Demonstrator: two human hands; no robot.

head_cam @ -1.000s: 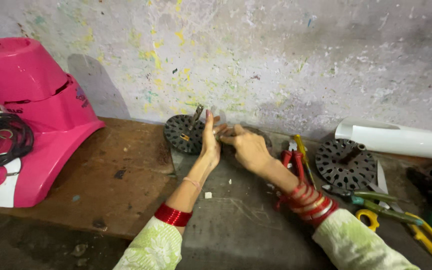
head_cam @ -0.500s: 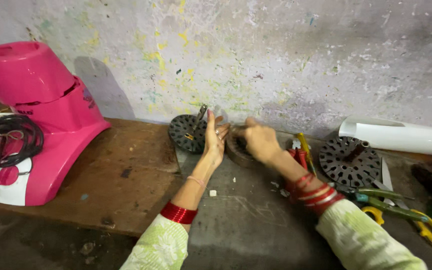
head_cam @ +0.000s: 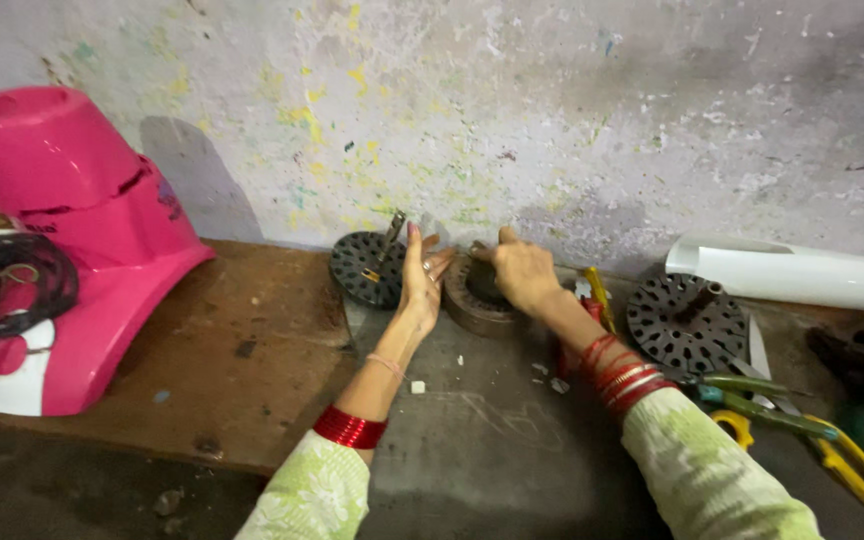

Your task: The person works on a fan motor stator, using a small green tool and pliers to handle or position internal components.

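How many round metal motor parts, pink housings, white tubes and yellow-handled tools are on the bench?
Ring-shaped metal core under both hands: 1
Dark perforated discs with shaft: 2
Pink plastic housing: 1
White tube: 1
Yellow-handled tools: 2
Total: 7

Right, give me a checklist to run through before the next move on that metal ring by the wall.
1. Right hand on the round metal ring: ok.
2. Left hand steadying its left side: ok, open palm against it.
3. Ring flat on the grey slab: cannot tell, hands cover it.
4. Perforated black disc apart from the ring: ok.
5. Yellow-handled tool off the hands: ok.
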